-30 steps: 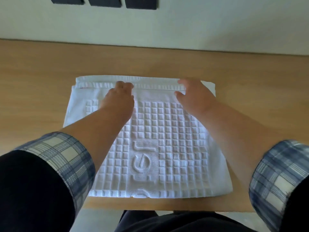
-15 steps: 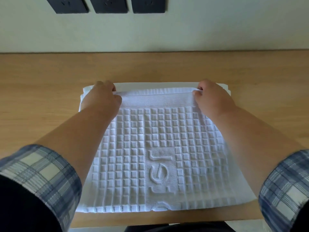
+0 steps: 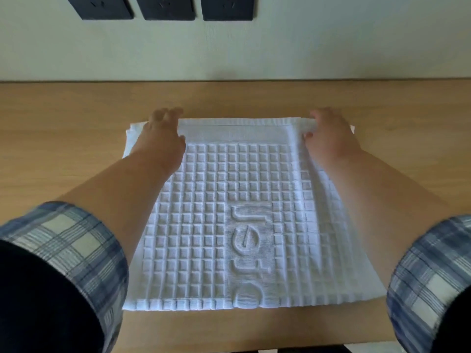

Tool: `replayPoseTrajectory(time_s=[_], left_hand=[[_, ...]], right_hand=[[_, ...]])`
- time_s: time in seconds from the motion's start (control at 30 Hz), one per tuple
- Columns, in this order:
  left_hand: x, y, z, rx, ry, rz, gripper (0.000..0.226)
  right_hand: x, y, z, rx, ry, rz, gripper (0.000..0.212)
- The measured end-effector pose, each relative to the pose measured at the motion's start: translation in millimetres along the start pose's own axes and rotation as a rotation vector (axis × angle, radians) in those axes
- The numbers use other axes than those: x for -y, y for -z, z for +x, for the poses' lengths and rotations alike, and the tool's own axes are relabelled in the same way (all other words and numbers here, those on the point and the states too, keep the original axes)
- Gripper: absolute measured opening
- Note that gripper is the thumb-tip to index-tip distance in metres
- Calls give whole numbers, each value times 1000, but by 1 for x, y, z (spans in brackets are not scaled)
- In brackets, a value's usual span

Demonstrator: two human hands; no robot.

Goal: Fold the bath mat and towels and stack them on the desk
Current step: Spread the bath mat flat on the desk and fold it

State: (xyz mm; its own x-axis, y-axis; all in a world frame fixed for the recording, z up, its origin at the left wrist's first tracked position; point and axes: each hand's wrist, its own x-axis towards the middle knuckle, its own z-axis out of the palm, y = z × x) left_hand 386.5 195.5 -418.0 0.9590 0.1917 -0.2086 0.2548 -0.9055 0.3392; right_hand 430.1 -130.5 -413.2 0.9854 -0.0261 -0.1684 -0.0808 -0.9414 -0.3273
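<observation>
- Wooden worktop (image 3: 61, 138) against a pale wall; three dark sockets (image 3: 168, 7) above.
- White bath mat (image 3: 229, 189), waffle weave, lies folded flat at the worktop centre; layers sit offset at the far edge.
- Left hand (image 3: 160, 138) presses the far left corner, fingers stretched, blurred; right hand (image 3: 331, 136) pinches the far right corner.
- Judgement: thick, soft, limp, light; unlikely to slide. Best held at the corners, both layers together.
</observation>
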Motion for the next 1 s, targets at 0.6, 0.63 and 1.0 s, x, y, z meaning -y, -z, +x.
replayPoseTrajectory(time_s=[0.6, 0.63, 1.0], left_hand=[[77, -40, -140, -29, 148, 49, 65], [88, -41, -148, -17, 166, 56, 65], [117, -28, -196, -218, 302, -250, 49]], right_hand=[[16, -67, -99, 167, 167, -196, 71], [17, -68, -100, 164, 159, -207, 71], [138, -83, -148, 226, 500, -167, 72]])
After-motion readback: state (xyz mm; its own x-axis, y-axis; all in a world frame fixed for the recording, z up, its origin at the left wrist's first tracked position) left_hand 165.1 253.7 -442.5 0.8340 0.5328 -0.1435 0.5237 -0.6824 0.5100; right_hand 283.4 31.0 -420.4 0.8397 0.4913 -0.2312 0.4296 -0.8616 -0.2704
